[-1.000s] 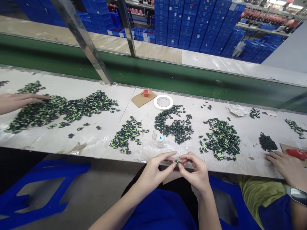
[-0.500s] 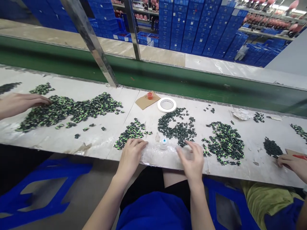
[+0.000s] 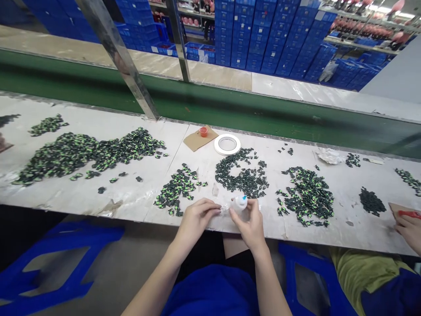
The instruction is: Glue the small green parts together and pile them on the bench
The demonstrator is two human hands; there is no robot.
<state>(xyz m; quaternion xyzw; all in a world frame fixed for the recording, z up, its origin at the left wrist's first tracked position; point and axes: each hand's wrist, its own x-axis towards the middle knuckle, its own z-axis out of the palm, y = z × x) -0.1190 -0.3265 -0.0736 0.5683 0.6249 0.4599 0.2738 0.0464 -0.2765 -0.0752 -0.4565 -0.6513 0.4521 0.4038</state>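
My right hand (image 3: 251, 223) is closed round a small white squeeze bottle (image 3: 240, 202) with a blue tip, tilted a little at the near part of the table. Left of it, my left hand (image 3: 198, 216) has thumb and fingertips pinched together close to the tabletop; whatever they hold is too small to make out. Beyond that hand lies a small heap of black-and-green pieces (image 3: 177, 186). A ring-shaped pile of small dark pieces (image 3: 226, 173) spreads just past the bottle.
A white tape roll (image 3: 216, 148) and a red cup (image 3: 203, 131) on cardboard (image 3: 194, 142) are at the back. Larger black-and-green heaps lie left (image 3: 66, 153) and right (image 3: 309, 193). At far right, a co-worker's hand (image 3: 409, 230) is by a red tool (image 3: 409, 214).
My right hand has taken hold of the white bottle, which now leans and sits further right. My left hand has moved right and pinched its fingers. The co-worker's hand at left has withdrawn.
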